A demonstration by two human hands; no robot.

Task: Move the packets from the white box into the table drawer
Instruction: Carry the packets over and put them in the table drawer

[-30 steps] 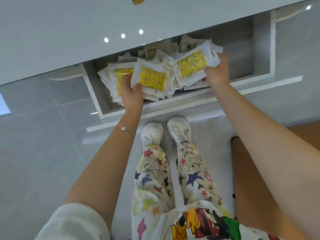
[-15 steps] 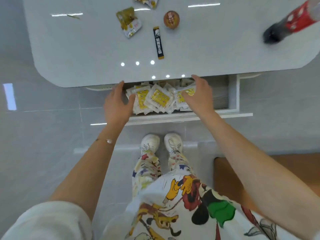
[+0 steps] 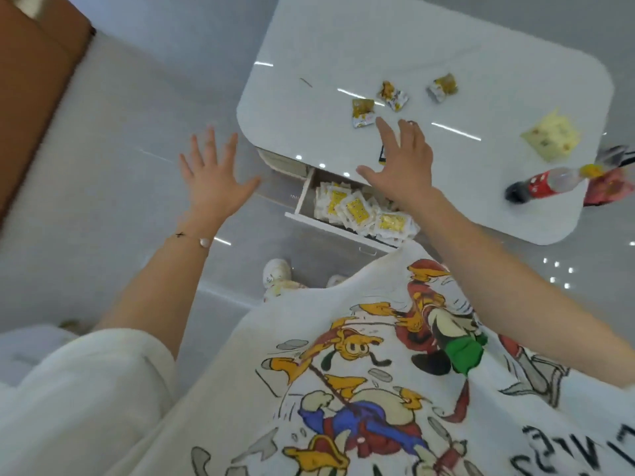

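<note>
The glossy white bench [image 3: 429,39] carries three small crumpled yellow wrappers [image 3: 392,95] near its middle, a flat pale yellow pack [image 3: 550,138] further right, and a red-labelled bottle [image 3: 549,180] lying on its side near the right edge. Its drawer [image 3: 323,226] stands open under the near edge, filled with packets [image 3: 355,209]

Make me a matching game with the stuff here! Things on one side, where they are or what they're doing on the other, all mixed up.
Things:
1. packets
2. bottle
3. left hand
4. shoe

Where or how:
a. on the table
b. on the floor
c. in the open drawer
d. spread wide, holding nothing

Pairs: 1-c, 2-a, 3-d, 4-b
</note>
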